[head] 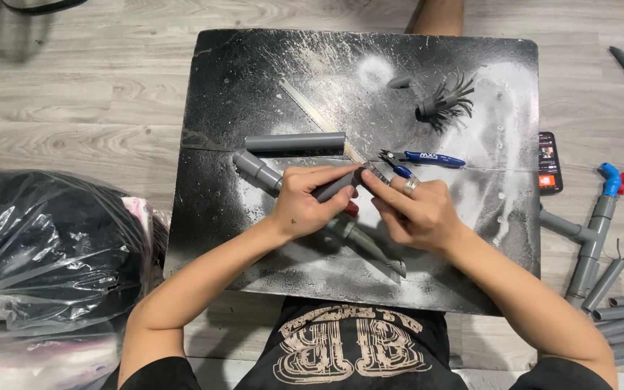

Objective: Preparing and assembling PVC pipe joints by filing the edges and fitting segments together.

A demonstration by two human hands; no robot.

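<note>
On the black tabletop (254, 238), both hands meet over a grey pipe (269, 173).
Left hand (305, 202) grips the pipe; right hand (417, 213) pinches at its end, beside blue-handled cutters (427, 158).

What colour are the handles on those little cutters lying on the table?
Blue. The cutters show best in the head view, just above the right hand.

Left hand (303, 204): wrapped around a grey pipe (272, 177) lying slantwise on the desk (254, 87).
Right hand (414, 211): fingertips meet the pipe's end beside a metal ruler (330, 126); ring on one finger.
Behind the hands: a second grey pipe (295, 142), blue-handled cutters (420, 159), a pipe piece cut into fringes (445, 101).
Right floor: a phone (549, 172), jointed grey pipes (594, 245).
Left: a plastic-wrapped bundle (45, 253).
</note>
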